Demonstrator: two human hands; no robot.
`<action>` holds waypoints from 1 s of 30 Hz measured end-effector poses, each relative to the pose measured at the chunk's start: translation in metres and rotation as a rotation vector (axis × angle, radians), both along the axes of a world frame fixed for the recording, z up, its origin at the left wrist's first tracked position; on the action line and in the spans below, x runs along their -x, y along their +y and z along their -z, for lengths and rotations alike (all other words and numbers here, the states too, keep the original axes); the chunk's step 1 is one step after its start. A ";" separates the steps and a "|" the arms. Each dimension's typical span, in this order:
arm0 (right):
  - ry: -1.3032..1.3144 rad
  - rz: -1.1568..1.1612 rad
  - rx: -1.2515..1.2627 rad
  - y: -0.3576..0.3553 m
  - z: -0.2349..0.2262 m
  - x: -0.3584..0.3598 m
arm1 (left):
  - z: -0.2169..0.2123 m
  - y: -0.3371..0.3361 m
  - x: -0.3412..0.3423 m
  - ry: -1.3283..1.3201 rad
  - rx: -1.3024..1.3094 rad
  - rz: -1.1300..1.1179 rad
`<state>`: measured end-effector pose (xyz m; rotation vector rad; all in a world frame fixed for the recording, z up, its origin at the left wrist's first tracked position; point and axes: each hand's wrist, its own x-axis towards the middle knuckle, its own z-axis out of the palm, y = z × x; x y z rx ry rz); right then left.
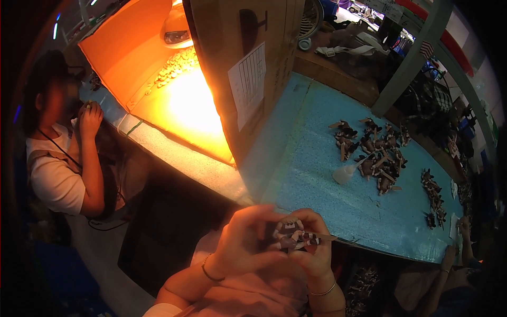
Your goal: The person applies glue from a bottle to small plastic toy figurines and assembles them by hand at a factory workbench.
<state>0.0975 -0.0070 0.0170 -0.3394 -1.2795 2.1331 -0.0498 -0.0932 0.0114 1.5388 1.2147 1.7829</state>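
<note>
Both my hands are raised close to the camera at the lower middle. My left hand (245, 238) and my right hand (311, 248) together pinch a small brown and cream figurine (291, 236), fingers curled around it from both sides. A thin pointed part sticks out of the figurine to the right. Beyond my hands lies a blue foam-covered table (311, 185). On it sits a heap of similar small brown figurines (377, 153), with a smaller pile (434, 198) further right.
A small white squeeze bottle (346, 171) lies beside the heap. A tall cardboard box (248, 68) with a paper sheet stands at the table's left, an orange-lit box with a lamp (177, 31) behind it. A person (58, 158) sits at left, hand to face.
</note>
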 end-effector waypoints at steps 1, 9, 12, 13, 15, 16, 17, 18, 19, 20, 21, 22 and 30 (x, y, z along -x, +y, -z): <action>-0.014 0.023 -0.032 0.000 0.003 -0.001 | -0.001 -0.001 0.000 -0.035 0.015 0.022; -0.084 0.118 -0.225 -0.002 -0.004 -0.004 | -0.008 0.003 -0.004 -0.152 -0.062 0.050; -0.090 0.195 -0.414 -0.008 -0.003 -0.008 | -0.012 0.009 -0.004 -0.080 -0.139 0.049; -0.055 0.264 -0.414 -0.015 -0.002 -0.009 | -0.013 0.010 -0.005 -0.021 -0.177 0.030; -0.021 0.338 -0.415 -0.020 -0.003 -0.007 | -0.017 0.007 -0.003 0.074 -0.139 0.005; 0.019 0.425 -0.485 -0.020 -0.005 -0.004 | -0.018 0.006 -0.002 0.170 -0.102 -0.028; 0.058 0.513 -0.554 -0.019 -0.008 -0.003 | -0.019 0.006 -0.002 0.171 -0.103 -0.024; 0.058 0.517 -0.555 -0.016 -0.013 -0.006 | -0.021 0.007 -0.001 0.272 -0.122 -0.067; -0.083 0.518 -0.836 -0.011 -0.020 -0.011 | -0.022 0.008 0.000 0.374 -0.139 -0.113; -0.230 0.510 -1.115 -0.008 -0.026 -0.014 | -0.023 0.008 0.000 0.374 -0.138 -0.113; -0.230 0.510 -1.114 -0.008 -0.030 -0.013 | -0.026 0.008 0.001 0.409 -0.136 -0.136; -0.247 0.528 -1.249 -0.008 -0.034 -0.013 | -0.027 0.007 0.001 0.446 -0.135 -0.160; -0.187 0.501 -1.432 -0.004 -0.042 -0.013 | -0.018 0.009 0.002 0.482 -0.265 -0.224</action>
